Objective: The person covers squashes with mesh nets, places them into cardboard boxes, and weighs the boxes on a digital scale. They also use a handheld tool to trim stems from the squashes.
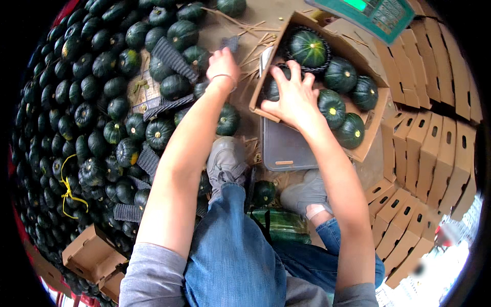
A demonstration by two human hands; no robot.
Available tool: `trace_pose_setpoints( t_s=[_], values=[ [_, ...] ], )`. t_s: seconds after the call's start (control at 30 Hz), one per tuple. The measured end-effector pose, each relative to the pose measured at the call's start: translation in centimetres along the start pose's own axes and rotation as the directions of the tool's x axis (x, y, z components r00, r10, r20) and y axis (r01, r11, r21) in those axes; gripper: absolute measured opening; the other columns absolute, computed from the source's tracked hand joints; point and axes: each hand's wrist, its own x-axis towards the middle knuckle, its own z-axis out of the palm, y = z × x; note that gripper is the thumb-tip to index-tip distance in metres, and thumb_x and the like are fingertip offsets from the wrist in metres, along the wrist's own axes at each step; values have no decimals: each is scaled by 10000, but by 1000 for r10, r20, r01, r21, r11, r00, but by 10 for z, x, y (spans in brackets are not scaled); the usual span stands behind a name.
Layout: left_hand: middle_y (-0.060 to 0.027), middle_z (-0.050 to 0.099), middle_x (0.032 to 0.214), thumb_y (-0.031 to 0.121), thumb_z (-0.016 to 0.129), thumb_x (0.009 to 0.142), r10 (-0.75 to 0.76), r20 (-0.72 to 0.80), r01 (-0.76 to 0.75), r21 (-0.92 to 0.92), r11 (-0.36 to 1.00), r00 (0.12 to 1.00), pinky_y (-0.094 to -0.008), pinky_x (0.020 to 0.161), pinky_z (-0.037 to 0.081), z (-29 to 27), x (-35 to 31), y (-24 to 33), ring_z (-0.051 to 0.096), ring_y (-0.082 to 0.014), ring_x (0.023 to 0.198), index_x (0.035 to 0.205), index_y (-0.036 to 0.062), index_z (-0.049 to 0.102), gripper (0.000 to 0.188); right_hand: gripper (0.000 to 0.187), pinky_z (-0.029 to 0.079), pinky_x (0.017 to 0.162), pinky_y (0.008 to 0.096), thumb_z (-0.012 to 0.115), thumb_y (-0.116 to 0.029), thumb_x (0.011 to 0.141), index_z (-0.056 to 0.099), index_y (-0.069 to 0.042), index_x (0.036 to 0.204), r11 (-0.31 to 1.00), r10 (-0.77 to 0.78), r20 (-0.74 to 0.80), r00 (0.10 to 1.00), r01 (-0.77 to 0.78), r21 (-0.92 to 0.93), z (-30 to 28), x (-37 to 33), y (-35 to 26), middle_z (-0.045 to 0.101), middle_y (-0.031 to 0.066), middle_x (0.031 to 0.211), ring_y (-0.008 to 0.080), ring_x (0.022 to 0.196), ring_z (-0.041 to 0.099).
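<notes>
Head view: the right hand (296, 96) is over the left end of an open box (372, 134), its fingers spread and arched about a dark green squash (272, 91) beneath them. The thumb lies toward the near side; the palm hides much of the fruit, so I cannot tell how firm the hold is. That squash sits directly below the hand, against the box's left short wall, and being round shows no clear long axis. The box itself runs lengthwise from upper left to lower right, and rests partly on a grey platform (289, 146).

To the right of the hand, a netted squash (308, 47) fills the far corner, with four bare squashes (340, 74) beyond and below it.

The left hand (222, 67) is outside the box, to its left, fingers stretched forward at a grey sleeve (230, 43). They are partly bent; whether they pinch it I cannot tell. Of the two, the right is plainly nearer the boxed squash, while the left is nearer the heap (97, 66) and the loose sleeves (174, 59) lying on it.
</notes>
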Motion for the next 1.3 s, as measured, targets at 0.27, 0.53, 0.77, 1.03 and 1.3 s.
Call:
trace_pose_setpoints(
  t_s=[0.27, 0.53, 0.77, 1.03, 1.3],
  values=[
    [-116, 603, 1118, 46, 531, 856, 405, -123, -332, -799, 502, 906, -313, 902, 448, -92, -140, -4, 575, -203, 1015, 1246, -32, 492, 400, 737, 281, 1085, 449, 671, -241, 814, 291, -28, 1409, 717, -29, -362, 932, 271, 642, -8, -89, 13, 319, 245, 1396, 414, 1299, 325],
    [-53, 629, 922, 185, 601, 917, 536, 326, -54, -816, 575, 779, -272, 761, 471, -98, -222, 11, 549, -91, 855, 1037, -17, 573, 237, 220, 472, 818, 372, 702, 10, 719, 622, -23, 921, 742, -65, -691, 720, 498, 450, 11, -135, 7, 564, 137, 1078, 287, 949, 570],
    [-5, 635, 848, 211, 675, 871, 454, 550, 151, -736, 659, 701, -227, 687, 479, -107, -218, 35, 551, -51, 744, 979, 11, 616, 236, 152, 494, 769, 324, 713, -34, 766, 577, -29, 833, 614, 73, -623, 778, 457, 643, 5, -158, 26, 617, 78, 899, 207, 830, 602],
    [-104, 525, 1261, -28, 611, 796, 627, 449, 509, -855, 96, 636, -299, 983, 417, -119, -223, 50, 513, -170, 1138, 1378, 16, 361, 635, 303, 495, 769, 280, 748, -95, 762, 629, 16, 1018, -344, -62, 12, 998, -32, 938, -3, -151, 24, 660, 39, 924, 106, 886, 596],
    [-81, 627, 1008, 266, 707, 754, 620, 195, -238, -805, 544, 760, -314, 784, 472, -105, -197, 36, 598, -197, 921, 1318, 90, 497, 627, 302, 493, 701, 241, 720, -83, 781, 456, -91, 927, -485, -177, 127, 976, -199, 852, 3, -154, 40, 573, 14, 852, 102, 841, 595]
  ],
)
